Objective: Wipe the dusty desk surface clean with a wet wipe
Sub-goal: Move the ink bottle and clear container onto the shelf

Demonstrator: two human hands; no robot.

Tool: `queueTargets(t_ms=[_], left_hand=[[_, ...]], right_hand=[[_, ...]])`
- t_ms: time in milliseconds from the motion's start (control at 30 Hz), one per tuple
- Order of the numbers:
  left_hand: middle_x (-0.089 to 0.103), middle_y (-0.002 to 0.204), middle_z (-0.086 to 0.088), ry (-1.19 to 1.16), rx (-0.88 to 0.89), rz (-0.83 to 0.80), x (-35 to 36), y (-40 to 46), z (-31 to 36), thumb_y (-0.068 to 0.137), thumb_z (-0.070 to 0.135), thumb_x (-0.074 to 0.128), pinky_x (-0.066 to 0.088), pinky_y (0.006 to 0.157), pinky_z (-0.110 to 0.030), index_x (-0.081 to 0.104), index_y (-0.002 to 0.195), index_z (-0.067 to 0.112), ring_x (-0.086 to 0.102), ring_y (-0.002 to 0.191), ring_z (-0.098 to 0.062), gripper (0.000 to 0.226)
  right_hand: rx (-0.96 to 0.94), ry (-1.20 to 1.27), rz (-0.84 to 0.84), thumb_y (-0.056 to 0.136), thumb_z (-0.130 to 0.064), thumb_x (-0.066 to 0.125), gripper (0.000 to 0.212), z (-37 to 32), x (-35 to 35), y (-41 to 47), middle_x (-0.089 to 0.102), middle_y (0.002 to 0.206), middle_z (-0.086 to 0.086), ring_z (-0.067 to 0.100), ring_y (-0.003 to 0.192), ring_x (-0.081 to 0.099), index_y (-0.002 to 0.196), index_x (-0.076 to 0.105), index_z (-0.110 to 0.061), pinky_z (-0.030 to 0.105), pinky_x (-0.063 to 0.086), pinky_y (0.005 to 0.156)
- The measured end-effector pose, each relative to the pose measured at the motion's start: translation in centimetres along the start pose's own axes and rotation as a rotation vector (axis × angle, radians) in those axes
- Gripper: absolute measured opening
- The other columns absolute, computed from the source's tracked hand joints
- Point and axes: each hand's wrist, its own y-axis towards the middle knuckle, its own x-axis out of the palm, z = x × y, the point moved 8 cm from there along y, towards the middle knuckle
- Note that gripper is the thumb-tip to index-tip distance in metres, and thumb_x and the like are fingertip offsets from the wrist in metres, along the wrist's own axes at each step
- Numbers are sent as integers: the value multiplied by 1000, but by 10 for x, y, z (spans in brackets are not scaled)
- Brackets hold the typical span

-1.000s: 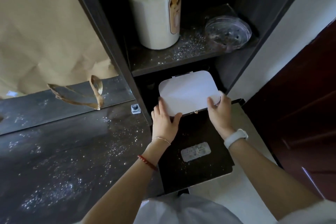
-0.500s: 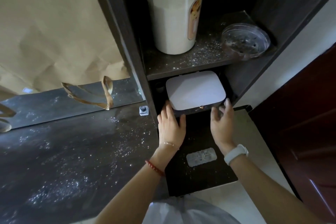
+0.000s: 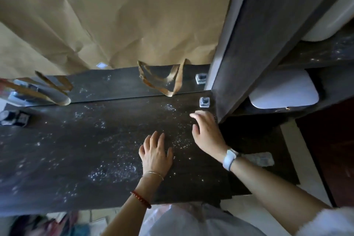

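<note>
The dark desk surface stretches across the middle, speckled with white dust. My left hand hovers flat over the dusty desk, fingers straight and spread, holding nothing. My right hand is above the desk's right end beside the shelf post, fingers relaxed, empty. The white wipe box lies shut in the lower shelf compartment to the right, apart from both hands. No loose wipe is visible.
A dark shelf post rises at the right. Brown paper covers the mirror behind the desk; torn tape strips hang at its lower edge. A small clip sits by the post. A dark object lies far left.
Both hands have left the white box in the shelf and moved left over the dusty desk. The view has swung left, so the desk fills the frame.
</note>
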Motion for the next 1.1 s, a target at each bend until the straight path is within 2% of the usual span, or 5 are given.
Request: queueTargets(t_ms=[167, 367, 567, 767, 1100], left_hand=[[2, 156, -1, 127, 28, -128, 12, 15, -25, 90, 47, 38, 7, 113, -50, 11, 144, 27, -1, 141, -26, 63], [0, 156, 0, 95, 58, -136, 15, 14, -31, 90, 49, 38, 5, 113, -49, 9, 144, 30, -2, 142, -25, 64], [6, 155, -2, 55, 41, -121, 12, 15, -26, 90, 42, 42, 7, 113, -49, 17, 143, 26, 1, 141, -25, 61], [29, 148, -7, -184, 266, 45, -15, 16, 60, 85, 25, 56, 14, 110, -48, 30, 140, 17, 20, 138, -27, 61], [46, 136, -15, -430, 469, 182, -34, 12, 202, 91, 19, 48, 37, 99, -46, 27, 140, 8, 44, 123, -32, 55]], right_hand=[[232, -381, -147, 80, -2, 50, 56, 26, 26, 68, 21, 146, 22, 37, 134, 20, 134, 34, -6, 47, 26, 108], [320, -481, -255, 83, 2, 45, 35, 38, 34, 63, 42, 121, 16, 33, 114, 38, 118, 48, -6, 41, 41, 84], [238, -48, -5, 84, -3, 58, 45, 16, 13, 14, 51, 121, 16, 29, 117, 47, 127, 43, -4, 35, 42, 97], [204, 80, 220, 78, -4, 68, 46, 27, -63, -60, 55, 113, 13, 14, 104, 55, 120, 51, -7, 4, 37, 88], [360, -50, 529, 81, -3, 65, 47, 105, -205, -34, 52, 117, 22, 30, 109, 51, 124, 47, 2, 23, 39, 90]])
